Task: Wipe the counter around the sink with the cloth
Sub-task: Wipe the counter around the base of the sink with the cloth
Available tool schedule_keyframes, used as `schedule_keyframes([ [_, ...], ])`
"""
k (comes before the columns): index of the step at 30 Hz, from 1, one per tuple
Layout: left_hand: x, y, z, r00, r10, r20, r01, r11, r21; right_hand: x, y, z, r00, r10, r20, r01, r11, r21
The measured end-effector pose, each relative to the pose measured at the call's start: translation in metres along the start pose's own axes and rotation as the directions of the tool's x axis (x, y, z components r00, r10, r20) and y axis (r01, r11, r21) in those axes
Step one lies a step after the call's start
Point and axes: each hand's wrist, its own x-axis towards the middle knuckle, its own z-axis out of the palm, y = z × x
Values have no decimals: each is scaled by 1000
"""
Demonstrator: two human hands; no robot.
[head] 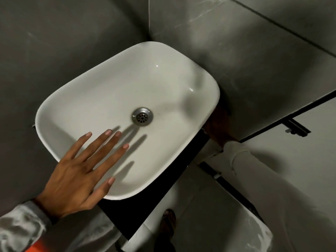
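Note:
A white rectangular sink [76, 99] with a metal drain [142, 116] sits on a narrow black counter [127, 217] in a corner of grey walls. My left hand [80, 171] hovers flat over the sink's near rim, fingers spread, holding nothing. My right hand [218, 122] reaches into the shadowed gap at the sink's right side, against the wall. The sink rim partly hides it, and it is too dark to tell whether its fingers hold anything. No cloth shows anywhere in view.
Grey tiled walls [72, 42] close in behind and to the right of the sink. Below the counter lie the light floor [209, 206] and my foot [168, 224]. A black-framed partition with a metal fitting [296, 129] stands at the right.

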Motion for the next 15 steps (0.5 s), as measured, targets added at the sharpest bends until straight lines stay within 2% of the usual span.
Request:
schedule_keyframes([
  [4,-1,2,-2,1000,-15,16,15,1000,9,-27,-18,7,1000,-3,2,3,998,-61],
  [7,-2,5,-5,1000,-21,23,21,1000,19,-71,-47,23,993,-31,-115,37,998,48],
  [10,-3,7,-5,999,-37,28,36,999,22,-145,-92,54,983,35,-178,-7,987,158],
  [12,-4,8,-6,999,-36,28,36,999,16,-199,-128,78,969,31,-244,29,971,238],
  [15,-5,8,-6,999,-27,20,27,1000,14,-250,-163,99,963,41,-267,58,935,351],
])
